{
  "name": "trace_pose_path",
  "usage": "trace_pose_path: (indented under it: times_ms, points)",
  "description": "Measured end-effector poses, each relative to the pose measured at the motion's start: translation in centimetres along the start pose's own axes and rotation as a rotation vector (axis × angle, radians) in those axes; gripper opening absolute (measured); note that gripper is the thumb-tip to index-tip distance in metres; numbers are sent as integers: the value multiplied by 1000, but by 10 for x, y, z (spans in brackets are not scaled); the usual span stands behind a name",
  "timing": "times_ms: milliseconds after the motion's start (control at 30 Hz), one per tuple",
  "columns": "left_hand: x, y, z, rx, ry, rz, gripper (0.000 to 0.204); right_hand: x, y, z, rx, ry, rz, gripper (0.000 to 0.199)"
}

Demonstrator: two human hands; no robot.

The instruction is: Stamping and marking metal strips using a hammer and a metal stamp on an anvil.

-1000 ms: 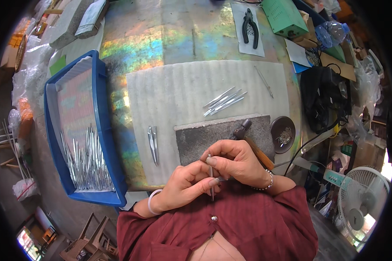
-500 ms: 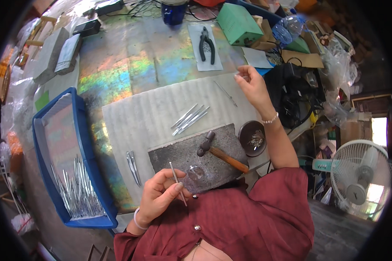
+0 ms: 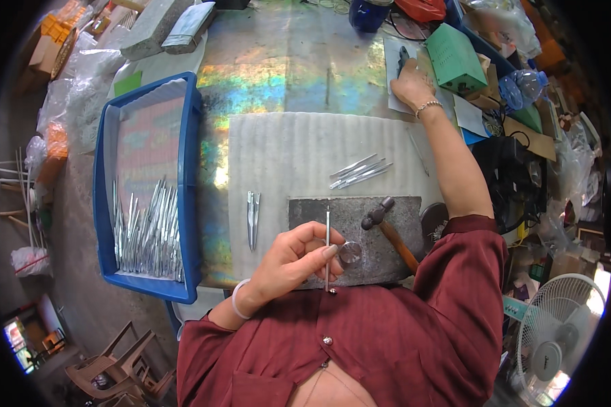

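My left hand (image 3: 300,263) pinches a slim metal rod (image 3: 328,234) upright between thumb and fingers, just over the near edge of a dark stone block (image 3: 387,251). A round clear disc (image 3: 349,252) lies on the block beside those fingers. The hammer (image 3: 395,237), wooden-handled with a dark head, rests on the block's right half. At the far right my right hand (image 3: 414,87) is closed around the dark pliers (image 3: 403,57) on a white sheet; the palm hides their handles. Several silver rods (image 3: 360,171) lie on the pale foam mat (image 3: 285,142) beyond the block.
To the left stands a blue tray (image 3: 191,163) with many silver rods (image 3: 149,234). Two more rods (image 3: 252,220) lie on the mat. A dark round dish (image 3: 433,220) is partly behind my right arm. A green box (image 3: 456,60) and a bottle (image 3: 523,88) stand far right; a fan (image 3: 557,339) is near right.
My right hand has reached forward from the mat's far right onto the pliers. The left hand still holds the rod upright. The view has shifted, moving the table scene rightward.
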State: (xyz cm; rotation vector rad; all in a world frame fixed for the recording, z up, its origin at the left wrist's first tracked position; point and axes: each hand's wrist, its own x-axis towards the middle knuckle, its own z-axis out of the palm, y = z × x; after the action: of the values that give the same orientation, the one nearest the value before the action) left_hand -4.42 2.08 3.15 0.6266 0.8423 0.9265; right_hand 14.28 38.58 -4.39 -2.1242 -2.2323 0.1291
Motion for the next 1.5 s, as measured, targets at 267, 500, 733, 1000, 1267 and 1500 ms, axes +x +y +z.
trace_pose_path:
  times_ms: [267,500,733,1000,1267,1500]
  points:
    - [-5,-1,-9,-79,63,54,21,-18,75,-46,1632,-446,202,32]
    - [-4,0,-15,-75,1,83,25,-138,81,-86,2365,-790,-421,39]
    - [-11,16,10,-17,-46,80,25,-203,33,-79,2172,-902,-379,24]
    - [-38,29,26,-74,-105,119,22,-277,-2,-97,1652,-1164,-410,22]
    - [-47,16,24,-103,-150,149,26,-308,-7,-99,1541,-1284,-474,12]
    - [-57,13,27,-182,-152,99,30,-314,-9,-98,1453,-1163,-685,12]
